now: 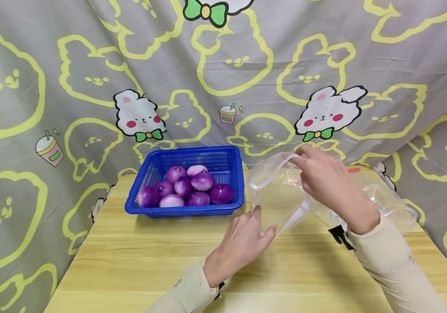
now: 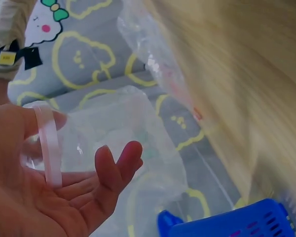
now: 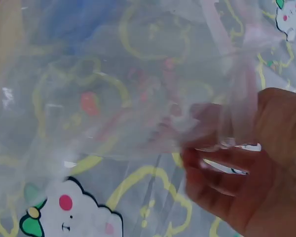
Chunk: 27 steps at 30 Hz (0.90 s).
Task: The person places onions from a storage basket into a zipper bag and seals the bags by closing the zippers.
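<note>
A clear plastic bag (image 1: 282, 191) with a whitish band round its mouth is stretched between my two hands over the table. At the near left side of the mouth, my left hand (image 1: 240, 243) holds the rim. The band crosses its thumb in the left wrist view, while other fingers are loosely bent. Higher and to the right, my right hand (image 1: 330, 187) grips the far side of the rim between thumb and fingers. To the left stands a blue plastic basket (image 1: 184, 213) with several peeled red onions (image 1: 183, 187) in it.
Another clear plastic bag (image 1: 387, 200) with a red mark lies on the right part of the wooden table (image 1: 160, 269), behind my right wrist. A grey curtain (image 1: 239, 43) with cartoon prints hangs close along the table's back and sides.
</note>
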Motion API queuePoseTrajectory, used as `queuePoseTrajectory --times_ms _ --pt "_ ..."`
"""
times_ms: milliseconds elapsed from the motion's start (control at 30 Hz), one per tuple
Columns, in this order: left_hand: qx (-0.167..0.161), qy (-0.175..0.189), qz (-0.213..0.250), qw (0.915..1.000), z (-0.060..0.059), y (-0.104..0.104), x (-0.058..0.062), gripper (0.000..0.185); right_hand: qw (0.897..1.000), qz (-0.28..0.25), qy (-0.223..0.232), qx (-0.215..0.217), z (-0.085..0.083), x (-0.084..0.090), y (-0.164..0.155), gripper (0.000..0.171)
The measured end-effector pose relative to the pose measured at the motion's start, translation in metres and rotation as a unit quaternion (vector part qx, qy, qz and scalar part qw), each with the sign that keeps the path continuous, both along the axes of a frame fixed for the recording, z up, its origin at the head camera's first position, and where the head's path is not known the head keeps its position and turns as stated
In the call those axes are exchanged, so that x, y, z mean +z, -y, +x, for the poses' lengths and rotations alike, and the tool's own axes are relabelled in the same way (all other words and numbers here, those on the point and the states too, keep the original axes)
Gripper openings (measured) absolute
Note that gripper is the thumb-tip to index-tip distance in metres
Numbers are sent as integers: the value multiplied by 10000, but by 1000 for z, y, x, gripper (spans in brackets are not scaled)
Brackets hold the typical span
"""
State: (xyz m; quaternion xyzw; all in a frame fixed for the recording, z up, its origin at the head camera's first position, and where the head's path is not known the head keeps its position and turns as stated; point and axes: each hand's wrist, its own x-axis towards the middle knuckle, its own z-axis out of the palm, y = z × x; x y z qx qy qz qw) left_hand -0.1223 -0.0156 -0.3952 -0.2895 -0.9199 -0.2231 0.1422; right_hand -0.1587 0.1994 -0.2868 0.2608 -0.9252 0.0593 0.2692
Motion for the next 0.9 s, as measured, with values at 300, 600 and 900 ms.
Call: queuePoseTrajectory --times_ms 300,600,900 --pt "190 -38 17 9998 -20 -6 -14 42 9887 297 1437 303 -24 -17 12 44" --pt "56 56 152 9999 -33 -6 -22 37 9839 -250 1539 880 -22 -40 1 51" --pt "-93 749 -172 9970 -33 -9 -33 33 9937 -190 1081 224 -18 -53 0 51"
